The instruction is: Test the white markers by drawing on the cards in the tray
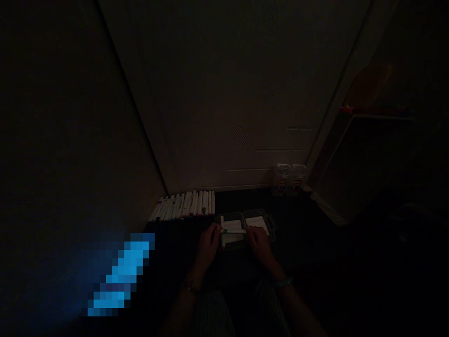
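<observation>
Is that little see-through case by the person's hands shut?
No, the see-through case lies open, its two halves spread side by side.

Case (271, 224): smooth clr plstc

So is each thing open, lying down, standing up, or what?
Clear plastic case: open, marker inside
Green-banded marker: held sideways over the case
Left hand: gripping one marker end
Right hand: gripping the other end
Row of markers: lying side by side
Two clear plastic containers: upright, lids too dark to tell
</observation>
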`<state>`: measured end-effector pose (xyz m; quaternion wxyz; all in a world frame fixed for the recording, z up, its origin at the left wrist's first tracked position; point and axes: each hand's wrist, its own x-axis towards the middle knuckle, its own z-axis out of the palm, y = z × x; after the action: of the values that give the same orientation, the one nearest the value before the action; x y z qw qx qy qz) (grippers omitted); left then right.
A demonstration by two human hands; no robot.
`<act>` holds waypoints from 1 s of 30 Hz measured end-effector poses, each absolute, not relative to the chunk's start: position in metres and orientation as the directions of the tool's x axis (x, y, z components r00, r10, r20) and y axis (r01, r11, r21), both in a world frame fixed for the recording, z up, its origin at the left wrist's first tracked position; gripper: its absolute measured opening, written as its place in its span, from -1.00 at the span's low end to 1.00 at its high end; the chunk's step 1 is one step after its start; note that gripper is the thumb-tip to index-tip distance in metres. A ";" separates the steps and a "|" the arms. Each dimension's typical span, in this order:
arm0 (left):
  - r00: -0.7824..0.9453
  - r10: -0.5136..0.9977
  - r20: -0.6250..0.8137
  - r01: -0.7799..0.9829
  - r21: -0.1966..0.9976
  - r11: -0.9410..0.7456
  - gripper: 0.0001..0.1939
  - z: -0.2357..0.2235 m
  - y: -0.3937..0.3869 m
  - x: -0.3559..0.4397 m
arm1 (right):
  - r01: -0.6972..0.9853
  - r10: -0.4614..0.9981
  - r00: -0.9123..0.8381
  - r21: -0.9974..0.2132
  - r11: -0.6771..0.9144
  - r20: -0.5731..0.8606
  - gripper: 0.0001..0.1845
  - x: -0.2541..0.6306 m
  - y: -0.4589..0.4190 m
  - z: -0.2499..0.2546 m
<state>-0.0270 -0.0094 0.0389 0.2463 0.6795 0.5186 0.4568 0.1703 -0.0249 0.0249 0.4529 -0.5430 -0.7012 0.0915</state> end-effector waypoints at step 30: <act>0.077 0.940 0.331 0.433 0.839 -0.331 -0.72 0.041 -0.010 -0.024 | 0.508 0.869 -0.045 -0.738 0.445 0.493 -0.71 0.166 -0.031 0.039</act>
<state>-0.0242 -0.0102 0.0411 0.2801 0.6784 0.5061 0.4529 0.1663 -0.0311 0.0395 0.4843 -0.4927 -0.6985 0.1866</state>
